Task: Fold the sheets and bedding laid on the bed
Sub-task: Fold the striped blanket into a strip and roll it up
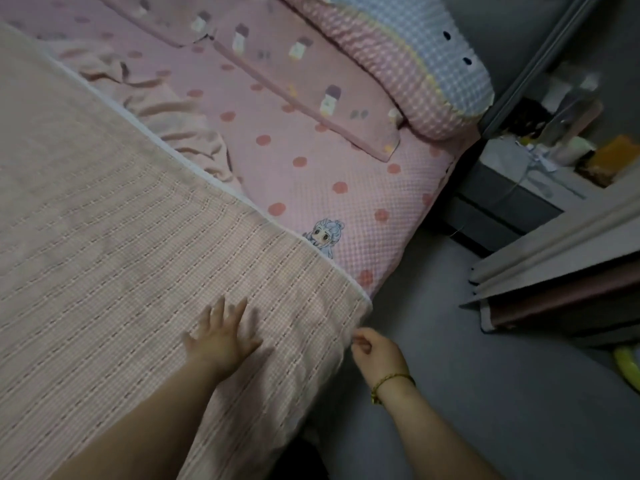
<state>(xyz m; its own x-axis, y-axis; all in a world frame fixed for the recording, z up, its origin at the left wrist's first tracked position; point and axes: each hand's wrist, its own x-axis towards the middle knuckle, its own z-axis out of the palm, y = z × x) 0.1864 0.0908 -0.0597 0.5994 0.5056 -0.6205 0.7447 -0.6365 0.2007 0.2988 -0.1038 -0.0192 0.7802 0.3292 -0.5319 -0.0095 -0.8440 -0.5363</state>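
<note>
A pale pink woven blanket [104, 244] with thin dashed stripes lies spread over the near part of the bed, its white-trimmed edge running diagonally. My left hand [221, 336] presses flat on it with fingers spread, close to the bed's side edge. My right hand [375, 351] is just beside the blanket's hanging corner, fingers curled and pinching the fabric's edge. Beyond the blanket lies a crumpled plain pink sheet [166, 109] on the pink dotted bed cover [311, 174].
A flat pink pillow [277, 74] and a checked pink and blue pillow [408, 64] lie at the head of the bed. A grey bedside cabinet [512, 195] with clutter stands right, with a curtain [561, 271] near it. Grey floor [485, 393] lies below.
</note>
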